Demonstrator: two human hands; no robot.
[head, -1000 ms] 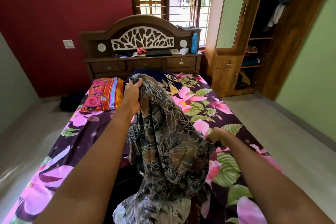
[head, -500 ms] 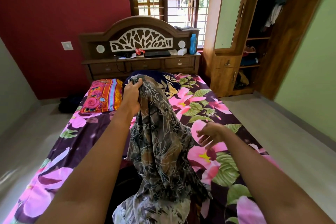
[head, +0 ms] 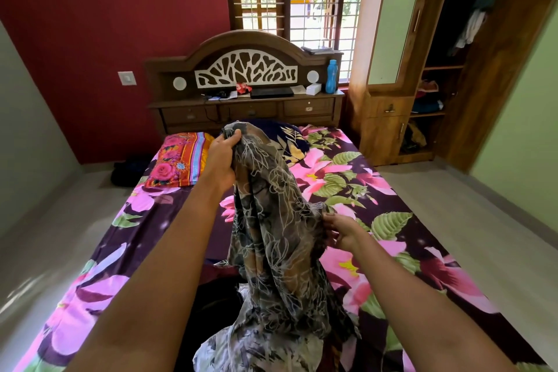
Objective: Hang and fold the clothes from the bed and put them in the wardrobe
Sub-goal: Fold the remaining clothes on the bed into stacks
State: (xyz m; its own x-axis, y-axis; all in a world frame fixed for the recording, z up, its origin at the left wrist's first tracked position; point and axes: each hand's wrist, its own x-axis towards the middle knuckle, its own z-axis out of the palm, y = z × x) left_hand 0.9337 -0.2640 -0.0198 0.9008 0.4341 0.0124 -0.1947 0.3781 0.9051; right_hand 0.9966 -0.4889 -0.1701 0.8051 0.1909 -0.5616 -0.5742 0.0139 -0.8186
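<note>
A thin grey and brown leaf-print garment [head: 271, 235] hangs above the floral bed [head: 377, 190]. My left hand [head: 222, 157] grips its top end, arm stretched out toward the headboard. My right hand [head: 339, 228] pinches the garment's right edge lower down, fingers curled into the cloth. The garment's lower part trails onto a pile of dark and light printed clothes [head: 256, 347] at the near edge of the bed. The open wardrobe [head: 437, 84] stands at the right of the headboard, with clothes hanging inside and folded ones on its shelves.
An orange floral pillow [head: 178, 160] and a dark blue pillow [head: 283, 136] lie at the head of the bed. A blue bottle [head: 331, 77] stands on the headboard shelf. A dark bag [head: 129, 169] sits on the floor left of the bed.
My right hand let go of the cloth, lifted free for a moment, then moved left and took hold of the garment's right edge. My left hand kept its grip.
</note>
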